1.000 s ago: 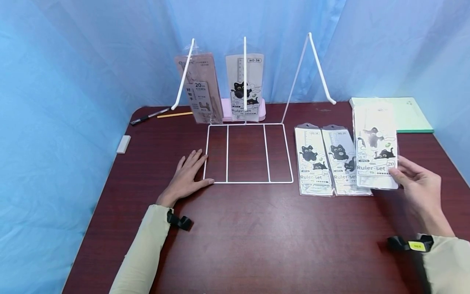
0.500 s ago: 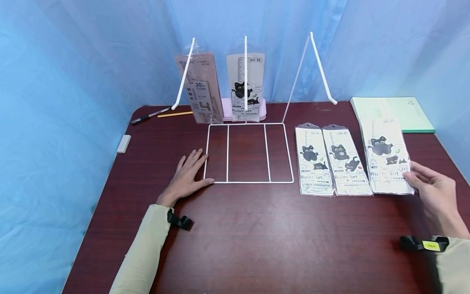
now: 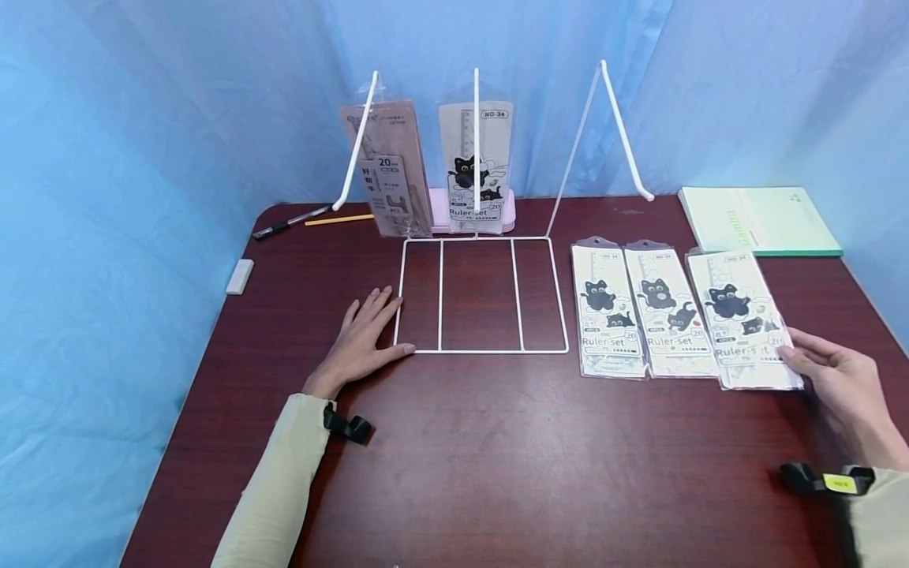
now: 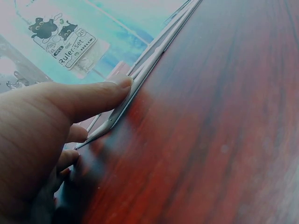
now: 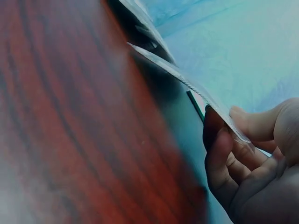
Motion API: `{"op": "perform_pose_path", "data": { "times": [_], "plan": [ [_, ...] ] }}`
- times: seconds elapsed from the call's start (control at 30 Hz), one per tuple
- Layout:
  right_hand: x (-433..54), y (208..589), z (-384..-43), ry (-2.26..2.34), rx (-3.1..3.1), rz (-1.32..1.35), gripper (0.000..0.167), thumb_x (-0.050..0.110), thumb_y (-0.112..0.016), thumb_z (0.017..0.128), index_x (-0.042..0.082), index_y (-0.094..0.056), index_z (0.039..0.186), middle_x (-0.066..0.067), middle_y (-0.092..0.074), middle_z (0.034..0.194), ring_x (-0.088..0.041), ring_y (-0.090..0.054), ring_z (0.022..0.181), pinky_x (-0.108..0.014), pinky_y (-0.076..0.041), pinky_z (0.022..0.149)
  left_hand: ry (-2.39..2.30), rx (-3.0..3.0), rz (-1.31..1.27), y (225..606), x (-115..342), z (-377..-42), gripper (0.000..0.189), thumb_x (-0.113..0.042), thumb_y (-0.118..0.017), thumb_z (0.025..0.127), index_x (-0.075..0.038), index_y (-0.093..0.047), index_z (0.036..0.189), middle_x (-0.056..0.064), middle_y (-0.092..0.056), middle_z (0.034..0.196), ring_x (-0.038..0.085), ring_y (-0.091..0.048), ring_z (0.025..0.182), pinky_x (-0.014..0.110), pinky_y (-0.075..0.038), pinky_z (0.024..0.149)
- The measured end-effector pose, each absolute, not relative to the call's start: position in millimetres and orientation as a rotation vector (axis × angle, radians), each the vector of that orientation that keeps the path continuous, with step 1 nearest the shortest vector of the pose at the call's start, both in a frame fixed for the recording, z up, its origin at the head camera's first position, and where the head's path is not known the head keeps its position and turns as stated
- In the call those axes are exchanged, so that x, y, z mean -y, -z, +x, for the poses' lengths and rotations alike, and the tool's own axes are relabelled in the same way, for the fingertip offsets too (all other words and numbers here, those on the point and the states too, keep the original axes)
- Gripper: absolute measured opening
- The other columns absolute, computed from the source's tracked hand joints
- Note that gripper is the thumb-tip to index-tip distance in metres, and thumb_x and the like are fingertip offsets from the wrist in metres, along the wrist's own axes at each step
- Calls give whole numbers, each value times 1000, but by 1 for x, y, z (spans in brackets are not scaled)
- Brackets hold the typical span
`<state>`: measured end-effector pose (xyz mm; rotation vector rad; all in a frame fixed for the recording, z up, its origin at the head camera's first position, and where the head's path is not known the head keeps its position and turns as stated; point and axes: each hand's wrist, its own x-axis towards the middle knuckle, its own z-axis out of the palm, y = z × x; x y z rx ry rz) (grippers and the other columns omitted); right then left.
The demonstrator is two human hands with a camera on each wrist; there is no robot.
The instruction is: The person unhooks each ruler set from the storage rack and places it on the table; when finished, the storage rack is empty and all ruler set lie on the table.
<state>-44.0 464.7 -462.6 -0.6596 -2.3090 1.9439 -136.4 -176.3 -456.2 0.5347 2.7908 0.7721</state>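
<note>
Ruler set [image 3: 740, 315], red-brown wood-grained table [image 3: 511, 457], blue curtains [image 3: 234, 102] around

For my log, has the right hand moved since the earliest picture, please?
Yes: in the head view, the right hand moved rightward, farther from the wire rack.

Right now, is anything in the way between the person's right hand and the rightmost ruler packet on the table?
Nothing visible: the right hand pinches the rightmost packet by its right edge. The middle packet lies to the left, not between them.
</note>
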Motion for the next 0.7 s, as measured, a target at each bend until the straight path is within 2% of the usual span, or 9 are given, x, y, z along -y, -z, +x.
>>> {"op": "perform_pose_path", "data": {
  "times": [0.03, 0.07, 0.13, 0.2, 0.23, 0.3, 0.33, 0.53, 0.7],
  "plan": [
    [-465, 463, -44, -1918, 2347, -662, 27, 17, -71, 93, 42, -72, 103, 24, -72, 75, 7, -66, 64, -13, -51, 53, -771, -2790, 531, 456, 176, -136, 87, -49, -69, 90, -14, -29, 159, 9, -16, 170, 30, -9, 159, 56, -1, 128],
    [-466, 464, -43, -1885, 2393, -662, 28, 18, -71, 94, 42, -71, 108, 26, -71, 74, 8, -66, 64, -13, -51, 53, -772, -2789, 531, 456, 176, -137, 88, -49, -69, 90, -13, -29, 159, 9, -16, 170, 30, -9, 159, 56, 0, 128],
    [-466, 464, -42, -1796, 2507, -661, 37, 21, -69, 95, 36, -65, 129, 30, -69, 74, 8, -65, 63, -15, -51, 52, -772, -2789, 527, 456, 176, -136, 88, -49, -69, 90, -13, -29, 159, 9, -16, 170, 30, -9, 159, 56, 0, 128],
    [-465, 463, -42, -1644, 2646, -653, 53, 25, -66, 97, 19, -51, 147, 35, -65, 74, 9, -63, 62, -16, -50, 51, -772, -2790, 530, 456, 177, -136, 88, -48, -70, 89, -13, -29, 159, 10, -16, 170, 31, -9, 159, 57, 0, 127],
    [-465, 463, -42, -1568, 2707, -652, 61, 26, -65, 98, 8, -43, 152, 37, -62, 74, 10, -61, 62, -16, -49, 51, -771, -2790, 529, 456, 177, -136, 89, -48, -70, 89, -13, -29, 159, 10, -16, 170, 31, -9, 159, 57, -1, 127],
    [-462, 460, -42, -1442, 2800, -634, 68, 29, -62, 100, -9, -37, 150, 40, -57, 73, 9, -59, 61, -17, -48, 51, -765, -2792, 524, 456, 177, -136, 89, -49, -70, 89, -14, -29, 160, 9, -16, 170, 30, -9, 159, 56, 0, 128],
    [-461, 459, -43, -1379, 2839, -628, 67, 30, -60, 100, -11, -38, 149, 40, -56, 72, 7, -57, 60, -18, -47, 51, -761, -2792, 524, 456, 177, -136, 89, -49, -70, 89, -14, -28, 160, 9, -16, 170, 31, -9, 159, 57, 0, 127],
    [-453, 450, -45, -1069, 2977, -624, 60, 36, -57, 101, -11, -52, 138, 39, -46, 71, 4, -56, 57, -21, -49, 50, -750, -2795, 525, 456, 176, -137, 90, -49, -70, 88, -13, -29, 159, 11, -16, 170, 32, -9, 159, 58, -1, 127],
    [-453, 447, -47, -1045, 2981, -640, 60, 37, -59, 100, -11, -53, 137, 43, -42, 70, 8, -55, 58, -19, -48, 51, -751, -2797, 535, 456, 176, -137, 88, -48, -70, 89, -13, -29, 159, 11, -17, 170, 31, -9, 159, 57, -2, 127]
  ]
}}
